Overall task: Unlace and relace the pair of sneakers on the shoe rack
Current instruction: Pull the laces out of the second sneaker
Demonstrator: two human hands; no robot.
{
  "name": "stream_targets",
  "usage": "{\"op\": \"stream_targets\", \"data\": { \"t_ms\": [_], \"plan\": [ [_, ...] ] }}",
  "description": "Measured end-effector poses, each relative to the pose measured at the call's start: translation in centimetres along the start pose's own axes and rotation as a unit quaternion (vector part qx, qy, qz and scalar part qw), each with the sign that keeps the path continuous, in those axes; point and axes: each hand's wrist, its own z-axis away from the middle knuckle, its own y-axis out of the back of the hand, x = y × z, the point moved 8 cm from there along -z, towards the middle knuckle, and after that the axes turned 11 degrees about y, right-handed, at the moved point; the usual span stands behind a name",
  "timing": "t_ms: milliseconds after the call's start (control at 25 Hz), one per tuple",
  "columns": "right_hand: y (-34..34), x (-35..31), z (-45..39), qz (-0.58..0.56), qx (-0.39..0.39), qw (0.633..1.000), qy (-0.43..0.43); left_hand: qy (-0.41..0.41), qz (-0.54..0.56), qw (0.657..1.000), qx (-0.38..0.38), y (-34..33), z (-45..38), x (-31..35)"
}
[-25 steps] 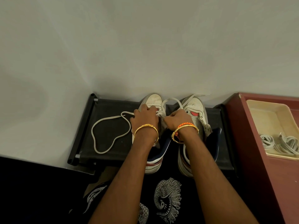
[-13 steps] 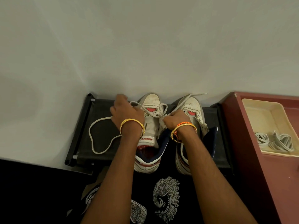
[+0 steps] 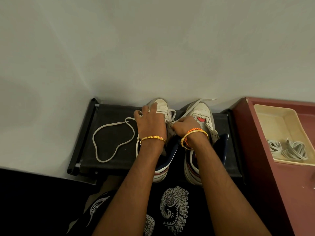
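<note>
Two sneakers sit on the shoe rack (image 3: 109, 147). The left hand (image 3: 150, 124), fingers loosely spread, rests over the left sneaker (image 3: 161, 106); the right hand (image 3: 185, 125) pinches its lace (image 3: 171, 114). The lace's loose end trails leftward on the rack.

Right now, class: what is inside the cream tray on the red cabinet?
Inside the cream tray, bundles of pale shoelaces lie at the near end. The far end shows bare tray floor. Anything beneath the bundles is covered.
</note>
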Motion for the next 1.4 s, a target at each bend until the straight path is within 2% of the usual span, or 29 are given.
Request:
{"op": "stream_targets", "data": {
  "t_ms": [80, 160, 240, 280, 320, 360, 440, 480, 520, 560, 600, 680, 720, 760, 840, 920, 1040, 1120, 1200, 1280, 1360, 1400],
  "plan": [
    [0.1, -0.1, 0.0, 0.009, 0.004, 1.0, 0.002, 0.001, 0.034, 0.999, 0.017, 0.5, 0.1, -0.2],
    [0.2, -0.1, 0.1, 0.01, 0.009, 1.0, 0.001, 0.019, 0.114, 0.992, 0.051, 1.4, 0.2, -0.8],
    [0.3, 0.0, 0.1, 0.011, 0.009, 1.0, -0.004, 0.09, 0.247, 0.956, 0.127, 3.2, 0.3, -3.1],
    [0.3, 0.1, 0.1, 0.011, 0.006, 1.0, -0.007, 0.147, 0.334, 0.916, 0.165, 4.0, 0.3, -5.1],
    [0.2, 0.2, 0.1, 0.011, 0.002, 1.0, -0.008, 0.207, 0.43, 0.858, 0.192, 4.4, 0.3, -7.3],
    [0.2, 0.2, 0.0, 0.01, -0.002, 1.0, -0.009, 0.266, 0.525, 0.783, 0.2, 4.1, 0.3, -9.5],
    [0.1, 0.3, 0.0, 0.004, -0.007, 1.0, -0.009, 0.357, 0.684, 0.616, 0.158, 2.3, 0.2, -12.1],
    [0.0, 0.3, -0.1, 0.002, -0.009, 1.0, -0.01, 0.37, 0.733, 0.557, 0.123, 1.5, 0.0, -12.4],
    [0.0, 0.3, -0.1, 0.001, -0.01, 1.0, -0.009, 0.369, 0.744, 0.549, 0.093, 1.3, -0.2, -12.1],
    [0.0, 0.3, -0.1, 0.001, -0.01, 1.0, -0.008, 0.352, 0.724, 0.589, 0.073, 1.9, -0.4, -11.6],
    [-0.1, 0.3, -0.1, 0.001, -0.009, 1.0, -0.008, 0.313, 0.667, 0.673, 0.063, 2.7, -0.6, -10.6],
    [0.0, 0.1, -0.1, 0.006, -0.01, 1.0, -0.005, 0.161, 0.419, 0.893, 0.044, 4.3, -0.9, -6.4],
    [0.0, 0.1, -0.1, 0.011, -0.012, 1.0, -0.003, 0.085, 0.267, 0.96, 0.026, 3.9, -0.4, -3.9],
    [0.1, 0.0, -0.1, 0.014, -0.013, 1.0, -0.002, 0.03, 0.145, 0.989, -0.001, 2.9, 0.1, -1.8],
    [0.1, 0.0, 0.0, 0.01, -0.017, 1.0, -0.002, -0.025, 0.022, 0.998, -0.045, 1.0, 0.9, 0.5],
    [0.2, 0.0, 0.1, 0.005, -0.016, 1.0, 0.0, -0.039, 0.006, 0.998, -0.048, 0.3, 1.0, 0.9],
    [0.2, -0.2, 0.3, 0.011, -0.015, 1.0, 0.002, 0.008, 0.066, 0.997, -0.039, 0.5, 0.3, -0.3],
    [0.2, -0.4, 0.3, 0.014, -0.019, 1.0, 0.005, 0.082, 0.155, 0.983, -0.052, 0.7, 0.0, -1.7],
    [0.0, -0.4, 0.1, 0.005, -0.022, 1.0, 0.005, 0.178, 0.299, 0.937, -0.028, 1.5, -0.4, -3.8],
    [0.0, -0.2, 0.1, 0.004, -0.026, 1.0, 0.003, 0.246, 0.462, 0.851, 0.049, 2.4, -1.0, -6.9],
    [0.1, 0.0, 0.0, 0.002, -0.027, 1.0, 0.003, 0.262, 0.589, 0.751, 0.145, 3.9, -1.3, -10.2],
    [0.1, 0.1, -0.1, 0.002, -0.028, 1.0, 0.004, 0.247, 0.601, 0.739, 0.179, 4.7, -1.3, -11.2]
  ]
}}
